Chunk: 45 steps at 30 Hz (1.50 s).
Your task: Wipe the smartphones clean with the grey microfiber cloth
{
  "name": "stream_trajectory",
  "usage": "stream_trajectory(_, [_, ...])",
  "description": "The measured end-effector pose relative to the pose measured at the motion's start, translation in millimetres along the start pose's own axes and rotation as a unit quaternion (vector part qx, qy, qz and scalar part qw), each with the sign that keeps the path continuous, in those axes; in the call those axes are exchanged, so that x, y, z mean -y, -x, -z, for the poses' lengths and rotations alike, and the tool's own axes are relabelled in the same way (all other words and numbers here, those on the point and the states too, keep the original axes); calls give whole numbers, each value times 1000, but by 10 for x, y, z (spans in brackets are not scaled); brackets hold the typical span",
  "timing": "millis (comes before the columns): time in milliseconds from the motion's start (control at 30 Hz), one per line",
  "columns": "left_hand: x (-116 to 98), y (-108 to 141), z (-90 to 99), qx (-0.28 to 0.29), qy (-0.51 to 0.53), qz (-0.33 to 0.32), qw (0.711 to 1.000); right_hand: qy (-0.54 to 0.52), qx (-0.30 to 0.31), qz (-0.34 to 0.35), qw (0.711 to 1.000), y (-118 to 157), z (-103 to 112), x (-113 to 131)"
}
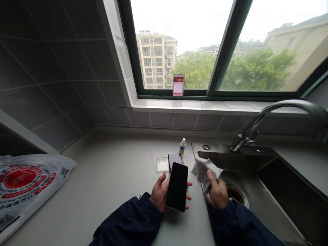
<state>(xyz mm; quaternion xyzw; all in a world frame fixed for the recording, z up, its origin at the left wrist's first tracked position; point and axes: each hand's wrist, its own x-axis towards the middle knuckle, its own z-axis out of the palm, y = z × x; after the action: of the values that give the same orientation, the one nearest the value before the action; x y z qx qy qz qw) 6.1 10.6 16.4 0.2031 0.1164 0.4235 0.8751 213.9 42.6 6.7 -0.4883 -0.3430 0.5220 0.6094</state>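
A black smartphone (pixel 176 187) lies across the palm of my left hand (pixel 159 194), its dark screen facing up. Fingertips of that hand show past the phone's right edge. My right hand (pixel 218 192) pinches a light grey cloth (pixel 205 170) near the sink's left edge, apart from the phone. Behind the held phone a second phone or flat dark-framed device (pixel 174 158) lies on the counter, partly hidden. Beside it on the left is a clear phone case (pixel 162 165) with camera cutouts. A small white-capped bottle (pixel 182 146) with a blue and yellow label stands just beyond.
On the right, a steel sink (pixel 263 212) is set into the pale counter (pixel 115 177), with a curved chrome faucet (pixel 246 131) behind it. A white plastic bag (pixel 28 188) with red print lies at the left. A window sill (pixel 194 104) runs along the back.
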Motion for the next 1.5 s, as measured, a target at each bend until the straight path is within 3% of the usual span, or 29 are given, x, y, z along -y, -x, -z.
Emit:
stream_trajectory(67, [27,-7,9,6,6,4,1000,43,59,36,997,116,-65,-3])
stream_trajectory(100, [38,-13,12,5,11,2,1000,73,120,68,988,165,-98,-14])
stream_trajectory(133, [47,-20,13,0,16,-4,1000,185,269,147,934,203,-129,-30])
stream_trajectory(200, [63,-36,15,-15,25,-27,999,336,379,282,815,253,-179,-65])
stream_trajectory(233, [69,-42,17,-22,26,-41,999,397,402,325,759,271,-198,-79])
stream_trajectory(267, [75,-46,19,-26,25,-53,998,436,399,351,727,290,-215,-89])
stream_trajectory(367, [72,-38,23,-29,26,-63,997,481,408,370,682,383,-270,-79])
stream_trajectory(433, [49,-18,14,-22,32,-42,998,475,448,373,659,472,-320,-54])
stream_trajectory(533, [0,7,-11,-13,38,4,999,460,467,387,648,554,-399,-17])
stream_trajectory(633, [-24,-1,-13,-10,50,-12,999,458,474,387,645,476,-446,16])
stream_trajectory(767, [0,-40,47,5,47,-75,996,455,428,383,680,249,-444,47])
stream_trajectory(867, [13,-43,90,21,34,-72,997,468,397,388,688,207,-423,36])
stream_trajectory(967, [-5,-23,97,28,46,-47,997,484,402,407,662,328,-408,-8])
stream_trajectory(1100, [-57,-6,95,47,54,2,997,524,422,451,587,528,-401,-57])
stream_trajectory(1200, [-70,-6,102,61,47,14,997,551,409,469,556,539,-394,-37])
stream_trajectory(1367, [-42,-4,53,81,-3,-45,996,574,354,474,566,303,-338,70])
stream_trajectory(1500, [-37,-7,-31,89,-55,-55,993,583,302,475,586,184,-288,102])
